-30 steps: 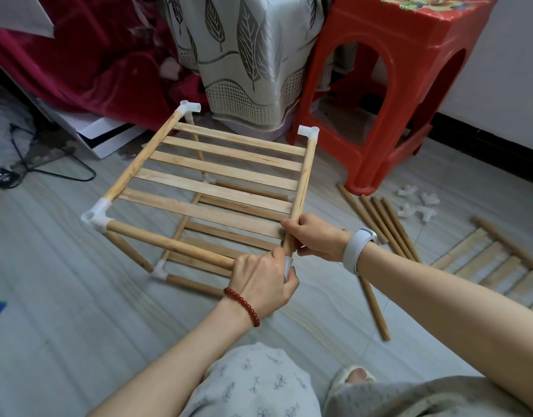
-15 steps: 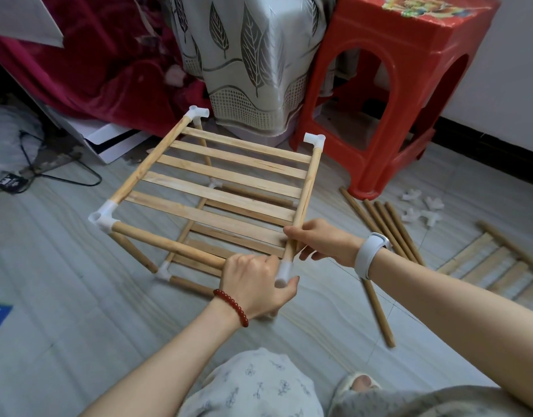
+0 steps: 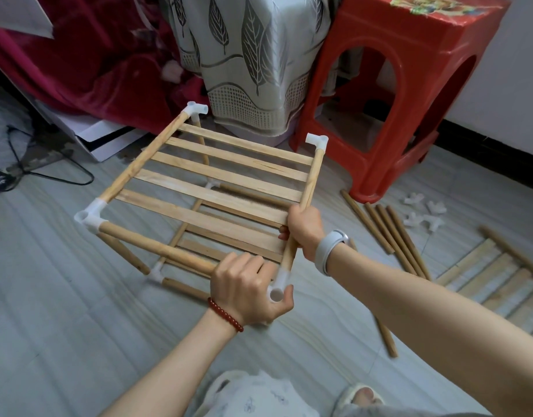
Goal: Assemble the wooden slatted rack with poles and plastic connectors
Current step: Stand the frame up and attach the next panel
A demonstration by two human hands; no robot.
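Now the near-right white connector, which a second ago was hidden inside the left hand, shows its open end between that hand's thumb and curled fingers, which grip it and the front pole; the right hand, fingers wrapped round the right side pole, has slid farther up it. No writing can be read anywhere, the print on top of the red plastic stool being too blurred. Held above a grey plank floor, the slatted rack sits before a leaf-patterned cloth, with spare poles, loose connectors and another slat panel lying to the right.
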